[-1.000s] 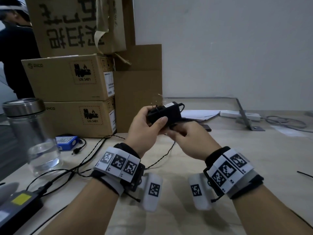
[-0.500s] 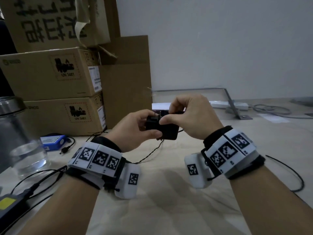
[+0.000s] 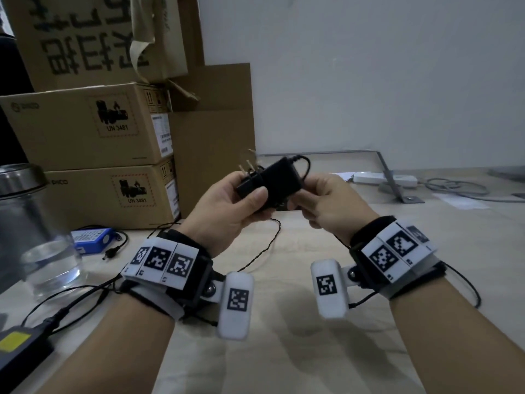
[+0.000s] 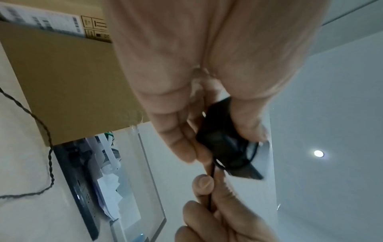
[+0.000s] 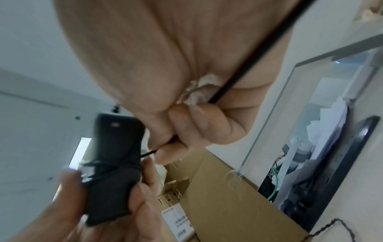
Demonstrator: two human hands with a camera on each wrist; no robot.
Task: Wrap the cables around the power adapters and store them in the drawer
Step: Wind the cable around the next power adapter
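Desk [image 3: 312, 351]: light wood surface; the landmark for all positions below.
Cardboard boxes [image 3: 93, 132]: stacked at the desk's far left, against the wall; the two lower boxes carry UN 3481 labels.
Glass jar [image 3: 31, 237]: stands on the desk's left edge, metal lid on, clear liquid in its lower part.
Second adapter [image 3: 20, 351]: black brick with a yellow label, lying at the desk's near-left corner, its lead running across the surface.
Left hand [image 3: 230, 211]: raised above the desk centre; thumb on top and fingers beneath clamp the power adapter.
Right hand [image 3: 329, 203]: raised above the desk centre, just right of the adapter; thumb and fingers are closed in a pinch on the cable.
Power adapter [image 3: 272, 180]: black block held clear of the desk, plug prongs pointing up and to the left; several cable turns lie around its body.
Blue battery pack [image 3: 91, 240]: on the desk in front of the lower box.
Cable [image 3: 267, 248]: thin and black; passes through the right hand to the adapter, its slack trailing down onto the desk below the hands.
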